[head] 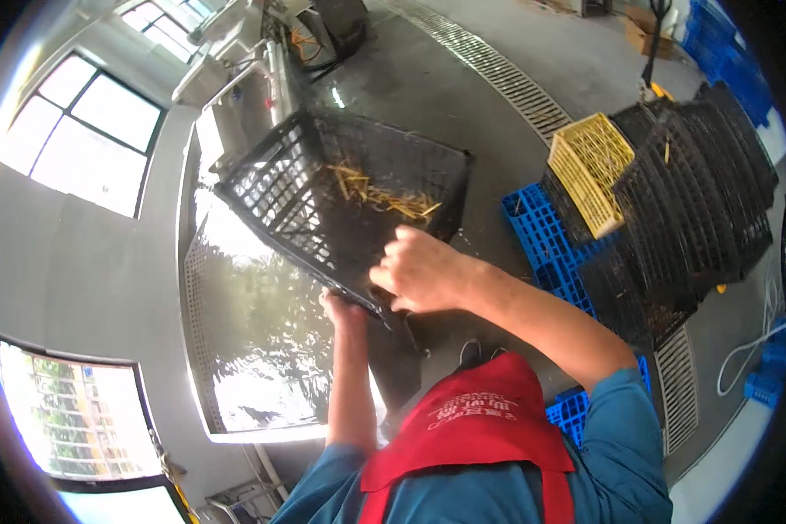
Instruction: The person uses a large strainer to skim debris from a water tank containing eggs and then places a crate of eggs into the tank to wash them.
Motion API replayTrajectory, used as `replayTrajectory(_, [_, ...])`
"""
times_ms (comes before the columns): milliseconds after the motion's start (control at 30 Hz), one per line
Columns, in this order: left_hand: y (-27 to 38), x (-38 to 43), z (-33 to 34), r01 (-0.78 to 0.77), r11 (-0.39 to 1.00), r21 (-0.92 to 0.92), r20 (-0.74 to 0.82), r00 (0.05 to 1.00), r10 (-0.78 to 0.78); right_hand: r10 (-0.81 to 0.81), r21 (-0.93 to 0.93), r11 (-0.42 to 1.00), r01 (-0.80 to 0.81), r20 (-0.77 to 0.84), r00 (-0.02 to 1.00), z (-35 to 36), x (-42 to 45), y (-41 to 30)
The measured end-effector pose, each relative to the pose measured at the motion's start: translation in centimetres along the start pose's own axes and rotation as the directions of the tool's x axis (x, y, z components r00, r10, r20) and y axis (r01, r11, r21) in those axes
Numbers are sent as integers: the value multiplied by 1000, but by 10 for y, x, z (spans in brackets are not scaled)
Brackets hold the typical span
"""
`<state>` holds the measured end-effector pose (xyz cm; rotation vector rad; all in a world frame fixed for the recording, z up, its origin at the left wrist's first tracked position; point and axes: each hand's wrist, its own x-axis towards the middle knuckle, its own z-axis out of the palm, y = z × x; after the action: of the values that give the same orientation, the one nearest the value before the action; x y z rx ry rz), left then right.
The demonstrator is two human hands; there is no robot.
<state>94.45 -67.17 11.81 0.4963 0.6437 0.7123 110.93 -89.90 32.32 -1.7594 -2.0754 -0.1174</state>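
A black plastic crate [393, 157] with slotted walls is held tilted in front of me, partly over a water-filled tank [268, 340]. Thin yellowish strips [380, 193], perhaps straw or plant stems, lie in its far part. My left hand [344, 308] grips the crate's near rim from below. With fingers curled, my right hand [419, 272] is at the crate's near right side. Whether it holds the crate or something small is hidden.
To the right, several black crates [701, 196] are stacked beside a yellow crate [593, 173] and blue plastic pallets [543, 229]. A metal floor drain [485, 59] runs behind the held crate. Machinery [308, 39] stands at the back left, with a windowed wall [72, 262] on the left.
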Motion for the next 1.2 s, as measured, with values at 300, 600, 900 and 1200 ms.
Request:
replayTrajectory(300, [-88, 57, 93, 2, 997, 71, -38, 999, 1, 74, 30, 997, -70, -159, 985, 3, -26, 63])
replayTrajectory(600, [-101, 189, 217, 50, 747, 662, 213, 944, -252, 496, 151, 867, -475, -349, 795, -88, -24, 276])
replayTrajectory(900, [-150, 62, 24, 304, 642, 703, -207, 952, -224, 693, -86, 563, -822, -493, 526, -103, -163, 491])
replayTrajectory(1200, [-128, -151, -182, 654, 726, 212, -800, 543, -256, 996, -338, -35, -941, -94, -3, 29, -449, 515])
